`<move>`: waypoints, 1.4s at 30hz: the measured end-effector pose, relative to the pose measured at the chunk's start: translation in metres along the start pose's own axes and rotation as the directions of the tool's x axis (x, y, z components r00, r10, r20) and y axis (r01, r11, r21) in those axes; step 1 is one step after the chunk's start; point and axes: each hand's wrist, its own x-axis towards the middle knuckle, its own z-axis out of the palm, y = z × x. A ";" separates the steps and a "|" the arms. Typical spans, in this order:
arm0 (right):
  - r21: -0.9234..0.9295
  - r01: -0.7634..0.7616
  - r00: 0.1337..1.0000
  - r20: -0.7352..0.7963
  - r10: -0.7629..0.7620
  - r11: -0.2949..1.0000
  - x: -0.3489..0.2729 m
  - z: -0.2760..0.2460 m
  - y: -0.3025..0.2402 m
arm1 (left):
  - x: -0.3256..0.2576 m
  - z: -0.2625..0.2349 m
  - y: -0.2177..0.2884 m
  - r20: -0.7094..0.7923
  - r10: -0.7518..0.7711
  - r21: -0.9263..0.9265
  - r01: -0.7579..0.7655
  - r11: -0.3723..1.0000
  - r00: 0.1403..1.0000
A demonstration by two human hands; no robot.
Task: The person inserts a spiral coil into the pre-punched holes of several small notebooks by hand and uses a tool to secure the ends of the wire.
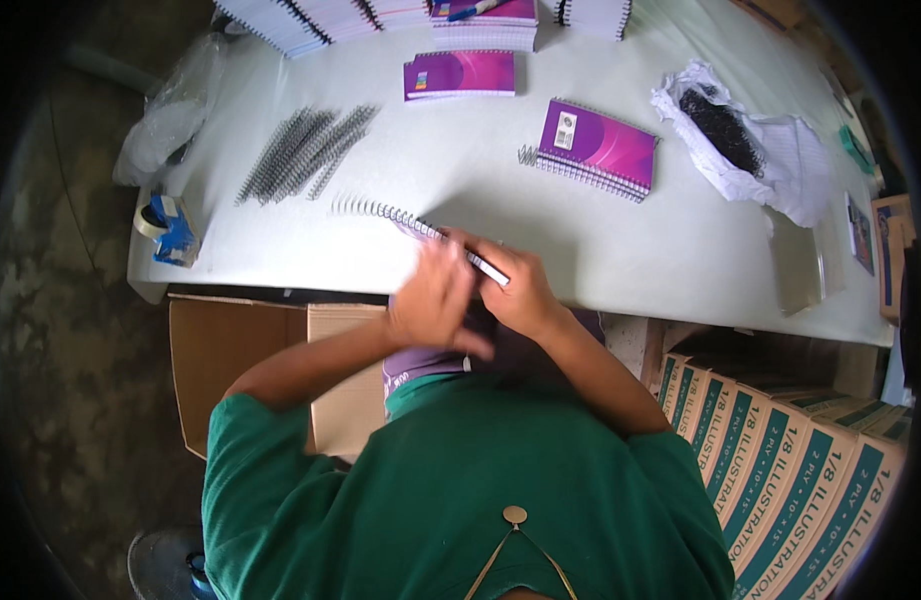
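My right hand grips a small spiral notebook, held edge-up in front of my body at the table's near edge. A dark wire coil runs along its spine and sticks out well past the notebook's left end. Against the notebook's near side is my left hand, smeared by motion, its thumb spread away from its fingers. The fingertips lie close by the coil; whether they touch it is hard to see.
Loose wire coils lie left on the white table. Purple notebooks are stacked right of centre, with more notebooks behind. Crumpled paper holding dark coils sits right; a blue tape dispenser is left. Cardboard boxes stand below.
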 end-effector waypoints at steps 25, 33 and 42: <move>0.214 -0.170 0.985 0.004 0.173 0.962 0.009 -0.005 0.011 | 0.101 -0.079 0.010 0.308 -0.244 -0.082 0.281 0.956 0.920; 0.259 -0.163 0.985 -0.016 0.173 0.952 0.009 -0.004 0.011 | 0.106 -0.080 0.014 0.254 -0.122 0.022 0.120 0.992 0.960; 0.120 -0.032 0.994 -0.105 0.044 0.992 0.010 -0.016 0.005 | 0.120 -0.090 0.011 0.138 -0.119 0.208 0.088 0.974 0.983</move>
